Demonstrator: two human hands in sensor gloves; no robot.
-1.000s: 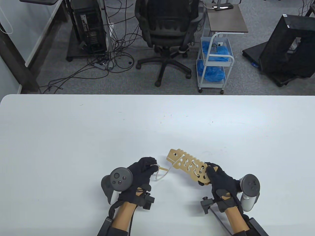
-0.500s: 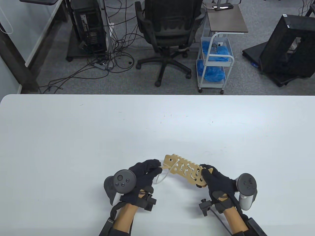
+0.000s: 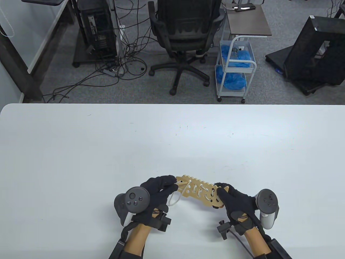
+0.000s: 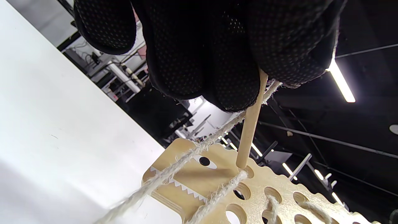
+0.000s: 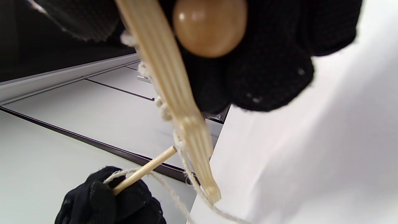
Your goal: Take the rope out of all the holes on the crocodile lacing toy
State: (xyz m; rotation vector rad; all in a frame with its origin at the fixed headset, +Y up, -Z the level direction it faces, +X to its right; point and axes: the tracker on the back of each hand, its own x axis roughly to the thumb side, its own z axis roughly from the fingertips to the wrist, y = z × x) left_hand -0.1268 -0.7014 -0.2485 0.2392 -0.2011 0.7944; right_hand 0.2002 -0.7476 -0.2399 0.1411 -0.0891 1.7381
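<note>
White table under my hands, rounded far corners, few small dark specks on surface near middle. Can't tell whether toy or rope touches tabletop. Table's far edge borders grey carpet floor.

No text, label, brand, number or sign can be read in any of the views. A small white sticker sits on the top corner of the black frame stand on the floor, but its print is too small to make out.
</note>
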